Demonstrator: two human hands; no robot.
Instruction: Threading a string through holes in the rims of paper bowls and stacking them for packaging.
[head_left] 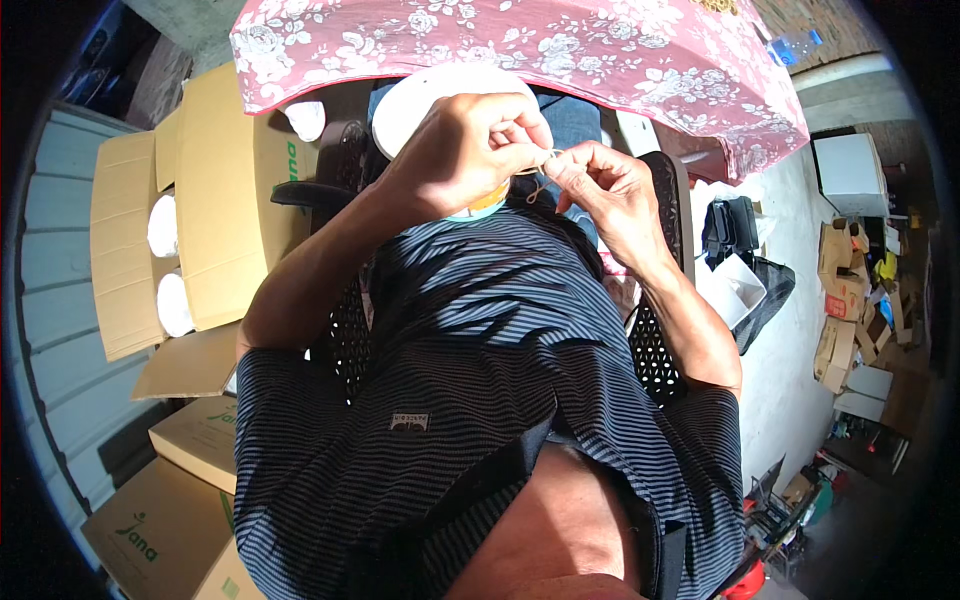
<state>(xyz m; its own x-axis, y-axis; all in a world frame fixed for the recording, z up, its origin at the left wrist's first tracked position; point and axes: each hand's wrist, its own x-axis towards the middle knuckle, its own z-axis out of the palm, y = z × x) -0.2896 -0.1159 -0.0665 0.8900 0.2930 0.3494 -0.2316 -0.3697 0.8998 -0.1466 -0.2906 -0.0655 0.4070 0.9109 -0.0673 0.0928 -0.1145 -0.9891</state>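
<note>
Both hands are raised over my lap, close together. My left hand [470, 145] and my right hand [610, 190] pinch a thin tan rubber band or string [540, 178] that loops between the fingertips. Behind the left hand a round white disc-shaped object [420, 95] rests on my lap, partly hidden by the fingers. A light blue and orange item [483, 206] peeks out under the left wrist. I sit on a black perforated plastic chair [655, 350] and wear a dark striped shirt.
A table with a pink floral cloth [560, 45] stands just ahead. An open cardboard box [215, 190] with white round items stands to the left, and more boxes [165, 520] lie lower left. A black bag [735, 230] and cluttered cartons [850, 300] sit on the right.
</note>
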